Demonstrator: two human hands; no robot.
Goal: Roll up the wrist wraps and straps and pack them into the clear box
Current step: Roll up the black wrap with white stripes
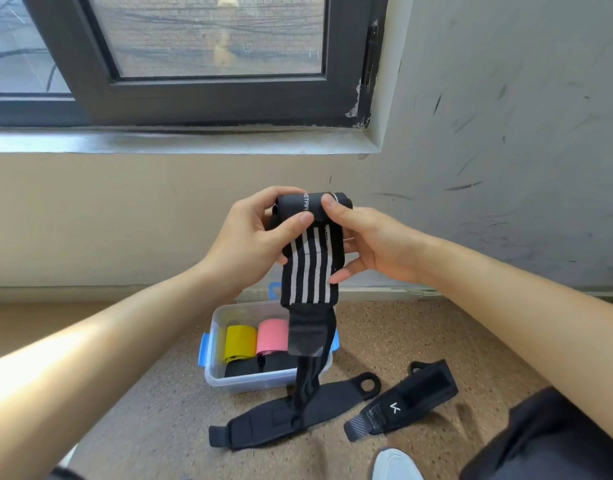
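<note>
You are mid-roll: your left hand (249,233) and right hand (371,244) pinch the striped wrist wrap (310,261) above the clear box (211,344), so next wind in its hanging tail.

A black wrist wrap (310,268) with four white stripes was held up in the air, its top end rolled into a tight cylinder pinched between the left hand (249,244) and the right hand (371,244); its unrolled tail hung down in front of the clear box (215,375); the box, with blue latches, sat open on the speckled floor (436,334), holding a yellow roll (240,341), a pink roll (272,336) and a black roll (249,368); two black straps lay flat just before it: a long strap (319,407) with a loop end, and a shorter strap (412,396) bearing a white logo.
</note>
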